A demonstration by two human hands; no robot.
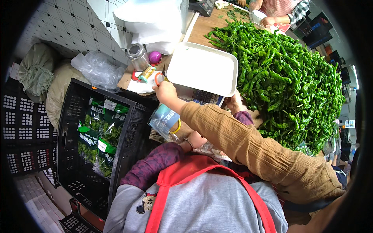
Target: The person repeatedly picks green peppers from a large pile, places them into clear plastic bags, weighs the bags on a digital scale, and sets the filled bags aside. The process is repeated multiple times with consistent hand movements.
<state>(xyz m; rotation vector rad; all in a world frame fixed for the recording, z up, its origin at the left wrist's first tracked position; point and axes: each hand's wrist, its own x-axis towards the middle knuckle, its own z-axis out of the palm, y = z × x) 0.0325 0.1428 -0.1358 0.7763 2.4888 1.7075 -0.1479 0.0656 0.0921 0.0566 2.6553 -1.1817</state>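
Observation:
My left hand (195, 141), below the tan sleeve (233, 134) of a co-worker's arm, is partly hidden, so its hold is unclear. At the lower right corner of a white tray (202, 65) is my right hand (234, 102), its fingers partly covered; whether it grips anything cannot be told. The tray rests over a scale with a keypad (204, 96). The co-worker's hand (166, 91) is at orange-handled scissors (158, 78) left of the tray. Green peppers (279, 75) form a large heap on the right. A printed plastic bag (164, 118) lies near a yellow ring (176, 127).
A black plastic crate (122, 151) at left holds several bagged packs of green peppers (100, 131). Beyond the scissors are a metal jar (137, 57) and a purple ball-like object (155, 57). Another person's hands (268, 21) are across the wooden table (204, 29).

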